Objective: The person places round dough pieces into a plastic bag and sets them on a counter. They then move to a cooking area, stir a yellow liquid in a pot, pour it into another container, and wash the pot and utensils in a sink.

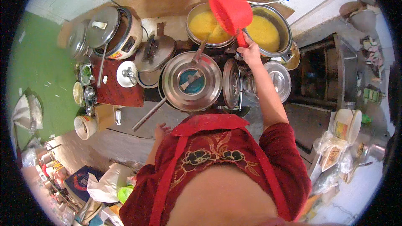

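Observation:
My right hand (250,51) grips the handle of a red plastic dipper (234,11), held tilted above and between two metal pots. The left pot (201,42) holds yellow, porridge-like food, and a long utensil handle (201,48) slants out of it. More of the yellow food (262,33) fills the right pot (284,22). Whether the dipper contains anything is hidden. My left hand (162,130) hangs low beside my red apron (209,125), fingers apart and holding nothing visible. In front of me sits a round stainless steel piece (210,81) with a blue-green centre.
A rice cooker (125,45) stands back left, its lid (103,23) tipped aside. Beside it are a lidded pan (157,53) and a white plate (124,80) with spoons. A metal handle (149,114) juts toward me. One lid (231,83) stands on edge near a glass lid (279,80).

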`<move>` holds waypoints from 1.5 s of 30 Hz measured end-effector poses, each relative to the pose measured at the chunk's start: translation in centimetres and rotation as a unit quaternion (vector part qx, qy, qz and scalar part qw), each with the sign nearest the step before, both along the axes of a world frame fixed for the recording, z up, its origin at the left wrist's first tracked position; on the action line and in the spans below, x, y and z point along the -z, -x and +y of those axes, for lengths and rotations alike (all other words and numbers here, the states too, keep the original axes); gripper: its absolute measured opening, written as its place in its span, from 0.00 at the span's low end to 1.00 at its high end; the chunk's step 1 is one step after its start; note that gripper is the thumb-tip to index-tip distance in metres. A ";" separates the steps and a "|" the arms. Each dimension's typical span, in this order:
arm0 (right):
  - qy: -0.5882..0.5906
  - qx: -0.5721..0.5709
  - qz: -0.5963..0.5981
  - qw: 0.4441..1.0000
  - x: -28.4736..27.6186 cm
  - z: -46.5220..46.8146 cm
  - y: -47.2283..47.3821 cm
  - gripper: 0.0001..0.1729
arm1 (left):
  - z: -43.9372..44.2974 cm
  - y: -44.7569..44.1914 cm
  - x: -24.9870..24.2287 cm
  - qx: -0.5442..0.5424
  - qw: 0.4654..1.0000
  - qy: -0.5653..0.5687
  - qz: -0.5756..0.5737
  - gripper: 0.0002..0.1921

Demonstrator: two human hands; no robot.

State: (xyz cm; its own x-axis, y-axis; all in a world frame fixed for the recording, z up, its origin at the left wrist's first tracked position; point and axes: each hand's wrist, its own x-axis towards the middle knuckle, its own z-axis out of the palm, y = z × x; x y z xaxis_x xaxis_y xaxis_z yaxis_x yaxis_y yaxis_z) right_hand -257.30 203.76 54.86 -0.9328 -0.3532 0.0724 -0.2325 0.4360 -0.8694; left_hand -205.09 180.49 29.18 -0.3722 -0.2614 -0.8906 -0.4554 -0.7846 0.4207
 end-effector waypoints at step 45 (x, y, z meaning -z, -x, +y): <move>0.332 0.158 -0.348 0.862 -3.2 14.6 7.1 0.36 | -0.7 5.8 -3.8 0.052 0.998 0.034 0.000 0.33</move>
State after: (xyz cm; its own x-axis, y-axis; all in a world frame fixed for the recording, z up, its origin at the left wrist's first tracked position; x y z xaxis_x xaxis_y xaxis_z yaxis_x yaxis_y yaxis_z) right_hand -264.37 218.37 58.02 -0.8742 -0.1685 -0.4554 0.4852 -0.2655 -0.8331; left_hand -210.90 179.78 33.02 -0.4008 -0.2800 -0.8723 -0.5336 -0.7026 0.4707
